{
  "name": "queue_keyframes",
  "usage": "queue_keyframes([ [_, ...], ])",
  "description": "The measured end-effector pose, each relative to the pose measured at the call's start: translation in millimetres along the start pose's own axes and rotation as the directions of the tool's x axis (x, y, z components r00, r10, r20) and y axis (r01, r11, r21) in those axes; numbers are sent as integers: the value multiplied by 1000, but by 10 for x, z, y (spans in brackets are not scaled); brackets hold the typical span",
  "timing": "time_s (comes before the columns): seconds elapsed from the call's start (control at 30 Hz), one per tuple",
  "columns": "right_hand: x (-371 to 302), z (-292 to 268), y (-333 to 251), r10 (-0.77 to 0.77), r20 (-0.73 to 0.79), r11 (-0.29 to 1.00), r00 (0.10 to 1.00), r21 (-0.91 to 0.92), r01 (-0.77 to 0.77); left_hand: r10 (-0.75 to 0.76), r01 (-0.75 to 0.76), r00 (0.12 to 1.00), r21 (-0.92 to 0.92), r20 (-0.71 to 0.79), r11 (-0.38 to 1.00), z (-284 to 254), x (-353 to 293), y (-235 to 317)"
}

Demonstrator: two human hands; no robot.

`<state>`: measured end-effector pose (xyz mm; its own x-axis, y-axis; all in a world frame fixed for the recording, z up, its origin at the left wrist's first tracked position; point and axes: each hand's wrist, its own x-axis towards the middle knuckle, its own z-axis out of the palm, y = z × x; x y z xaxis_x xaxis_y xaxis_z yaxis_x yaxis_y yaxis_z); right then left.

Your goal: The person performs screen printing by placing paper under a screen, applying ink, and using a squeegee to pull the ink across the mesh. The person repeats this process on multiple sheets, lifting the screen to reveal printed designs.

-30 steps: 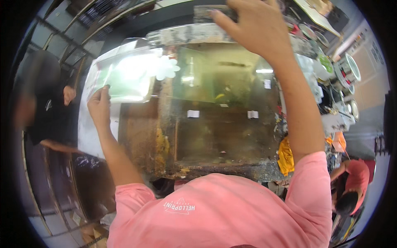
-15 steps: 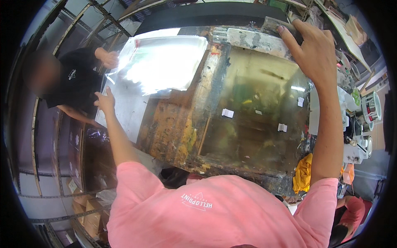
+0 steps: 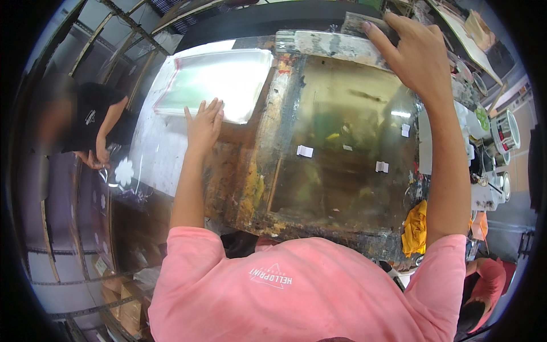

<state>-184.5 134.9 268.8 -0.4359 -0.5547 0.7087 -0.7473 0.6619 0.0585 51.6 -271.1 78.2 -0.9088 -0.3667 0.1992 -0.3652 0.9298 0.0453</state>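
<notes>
My left hand (image 3: 206,128) lies with its fingers stretched on the near edge of a stack of shiny clear plastic sheets (image 3: 228,80). The stack rests on a white sheet (image 3: 156,148) at the left of the work table. Up at the far right, my right hand (image 3: 416,54) is closed around a worn grey bar (image 3: 359,24), its thumb on the near side. This bar sits at the far edge of a paint-stained frame (image 3: 336,50). Inside the frame is a glossy, translucent yellowish-brown panel (image 3: 336,188) with small white paper pieces (image 3: 305,151) on it.
At the left a co-worker (image 3: 94,117) handles a clear sheet with a white flower shape (image 3: 124,172). A yellow cloth (image 3: 415,228) lies by the frame's near right corner. Tubs (image 3: 506,130) stand along the right. Another person (image 3: 493,285) is at the lower right.
My left hand has moved right, from the white sheet's left edge onto the plastic stack. The co-worker's hands have drawn back nearer their body, with a flower-marked clear sheet. My right hand keeps its grip.
</notes>
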Motion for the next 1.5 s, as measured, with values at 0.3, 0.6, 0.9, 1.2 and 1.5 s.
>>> queue_keyframes([
  [0.3,48,-83,-89,45,-28,997,999,66,-43,-103,52,985,-335,-138,941,-242,316,-239],
  [0.6,67,-19,10,18,-49,999,999,31,-16,297,-321,947,-409,-122,854,-113,183,1685],
  [0.9,46,-22,32,6,-21,999,1000,51,-5,589,-561,808,-343,-29,753,933,-239,3162],
  [1.2,113,64,92,6,-51,997,999,73,-2,689,-660,721,-372,-69,653,952,-212,3419],
  [1.5,95,-149,29,40,20,999,999,23,-41,704,-700,693,-378,-153,607,858,-230,3443],
])
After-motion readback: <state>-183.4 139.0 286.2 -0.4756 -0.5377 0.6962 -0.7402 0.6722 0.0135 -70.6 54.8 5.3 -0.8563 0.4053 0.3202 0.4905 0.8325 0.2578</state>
